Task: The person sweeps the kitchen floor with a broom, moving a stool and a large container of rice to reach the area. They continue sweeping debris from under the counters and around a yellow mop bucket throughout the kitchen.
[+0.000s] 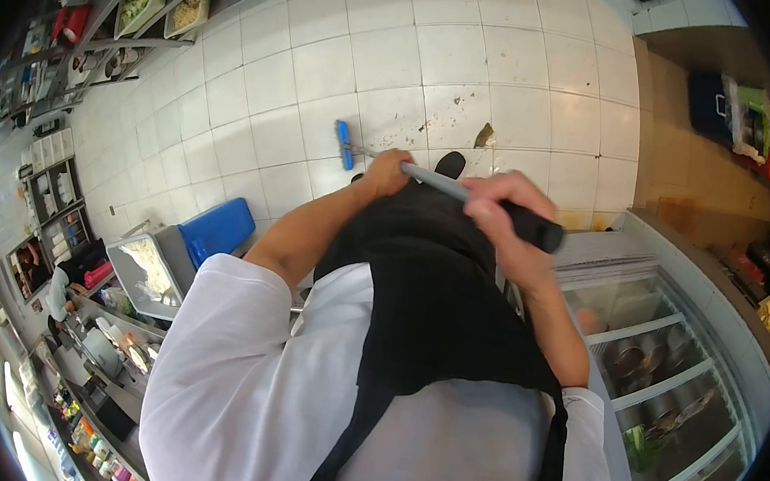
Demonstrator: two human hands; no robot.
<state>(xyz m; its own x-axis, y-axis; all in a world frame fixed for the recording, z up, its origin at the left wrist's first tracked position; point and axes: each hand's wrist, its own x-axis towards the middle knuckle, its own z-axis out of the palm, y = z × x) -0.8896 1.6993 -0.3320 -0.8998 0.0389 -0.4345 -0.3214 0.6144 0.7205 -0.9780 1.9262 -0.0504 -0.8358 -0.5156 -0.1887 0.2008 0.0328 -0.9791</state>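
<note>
A broom with a grey pole (439, 181) and a blue head (345, 144) slants across the front of my body, its head down on the white tiled floor. My left hand (389, 172) is closed around the lower part of the pole. My right hand (512, 216) is wrapped near the pole's upper end, by the black grip (535, 227), and looks slightly blurred. Small crumbs (400, 136) lie scattered on the tiles to the right of the broom head. A brownish scrap (484, 136) lies farther right, near my dark shoe (450, 164).
At left stands a grey bin (152, 272) with white contents, beside a blue panel (215, 234). Shelves with food trays (188, 12) line the upper left. On my right is a glass-topped counter (664, 371) with food compartments. A person (59, 296) is at the far left.
</note>
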